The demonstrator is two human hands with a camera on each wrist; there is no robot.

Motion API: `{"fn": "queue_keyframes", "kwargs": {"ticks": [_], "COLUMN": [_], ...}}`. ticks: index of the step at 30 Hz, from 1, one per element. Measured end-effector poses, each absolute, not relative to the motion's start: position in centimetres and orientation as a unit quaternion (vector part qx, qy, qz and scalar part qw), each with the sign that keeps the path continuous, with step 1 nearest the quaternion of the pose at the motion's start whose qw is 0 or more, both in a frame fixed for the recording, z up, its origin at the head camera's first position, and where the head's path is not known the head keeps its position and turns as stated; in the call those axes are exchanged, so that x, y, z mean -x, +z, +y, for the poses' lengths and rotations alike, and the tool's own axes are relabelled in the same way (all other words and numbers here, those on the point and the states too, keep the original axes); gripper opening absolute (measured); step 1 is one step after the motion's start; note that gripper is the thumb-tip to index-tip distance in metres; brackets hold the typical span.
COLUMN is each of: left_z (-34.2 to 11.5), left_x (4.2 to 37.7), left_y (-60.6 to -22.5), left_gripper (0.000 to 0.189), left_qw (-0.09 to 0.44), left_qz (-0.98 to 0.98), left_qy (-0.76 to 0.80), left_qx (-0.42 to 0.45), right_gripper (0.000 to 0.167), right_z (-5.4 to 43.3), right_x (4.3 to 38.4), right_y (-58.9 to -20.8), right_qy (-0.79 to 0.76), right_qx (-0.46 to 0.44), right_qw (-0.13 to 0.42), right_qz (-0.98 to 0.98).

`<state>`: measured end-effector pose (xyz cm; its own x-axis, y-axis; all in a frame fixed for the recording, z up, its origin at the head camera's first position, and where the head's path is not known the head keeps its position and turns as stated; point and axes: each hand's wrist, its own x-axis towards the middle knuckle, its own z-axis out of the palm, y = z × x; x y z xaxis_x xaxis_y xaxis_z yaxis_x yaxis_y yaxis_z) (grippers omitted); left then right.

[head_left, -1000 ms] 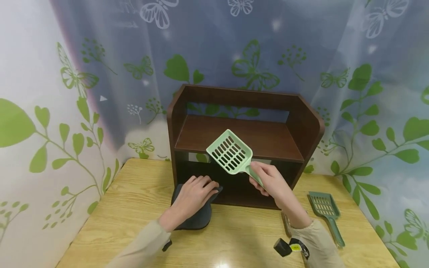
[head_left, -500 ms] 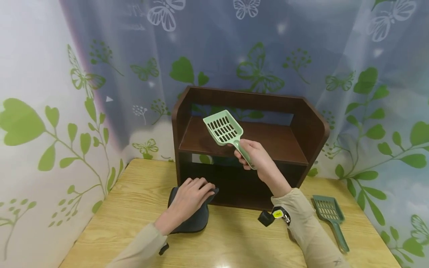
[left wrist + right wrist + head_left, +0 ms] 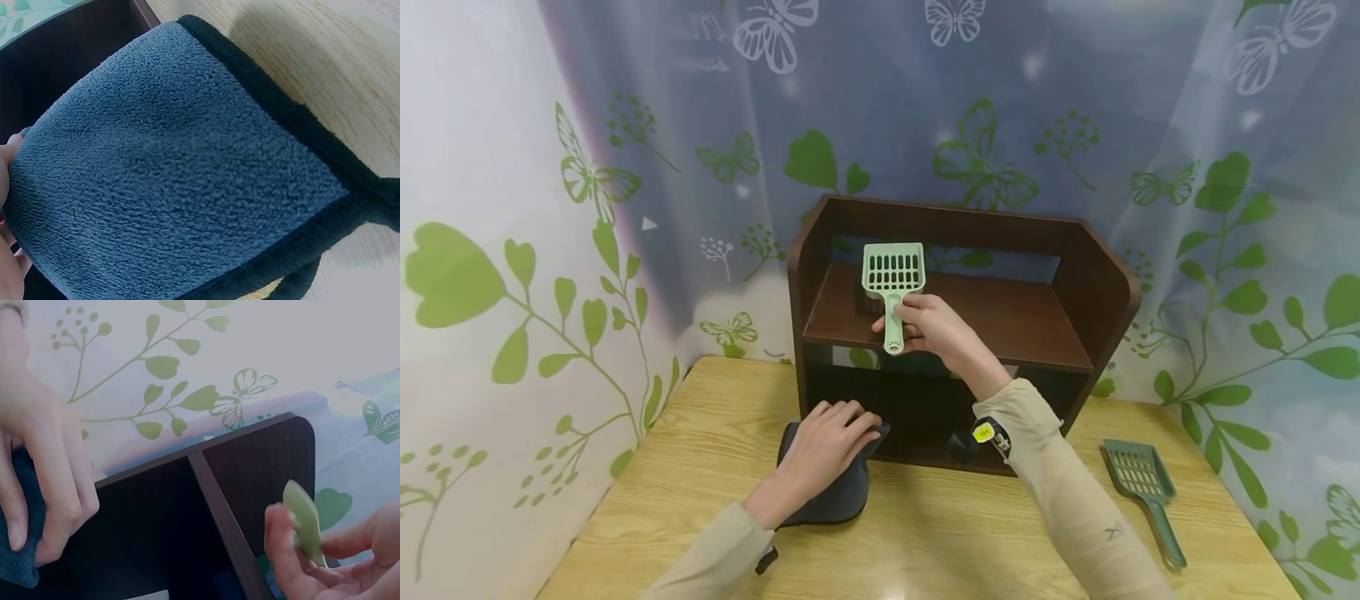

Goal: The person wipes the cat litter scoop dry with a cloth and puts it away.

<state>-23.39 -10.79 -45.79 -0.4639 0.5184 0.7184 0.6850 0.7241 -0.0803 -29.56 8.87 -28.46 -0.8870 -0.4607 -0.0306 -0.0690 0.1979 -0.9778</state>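
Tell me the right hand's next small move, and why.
Probably lower the light green scoop onto the upper shelf: the right hand holds it by the handle, its slotted end appears over that shelf in the head view, and the visible shelf surface offers room.

The surface point(image 3: 940, 533) is yellowish wood-grain. At its twelve o'clock stands a dark brown two-tier shelf unit point(image 3: 1101, 292); at three o'clock, apart from it, a dark green slotted scoop point(image 3: 1151, 495) lies, handle toward five o'clock.
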Motion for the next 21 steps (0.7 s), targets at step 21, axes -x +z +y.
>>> {"fn": "queue_keyframes", "kwargs": {"ticks": [21], "left_z": [-10.9], "left_x": [23.2], "left_y": [-45.6], "left_gripper": [0.013], "left_qw": [0.369], "left_qz": [-0.853], "left_qy": [-0.12], "left_qx": [0.349], "right_gripper": [0.038], "right_z": [6.0], "right_x": [33.0], "right_y": [-28.2], "right_qy": [-0.598], "right_qx": [0.145], "right_qw": [0.2], "right_qz": [0.762]}}
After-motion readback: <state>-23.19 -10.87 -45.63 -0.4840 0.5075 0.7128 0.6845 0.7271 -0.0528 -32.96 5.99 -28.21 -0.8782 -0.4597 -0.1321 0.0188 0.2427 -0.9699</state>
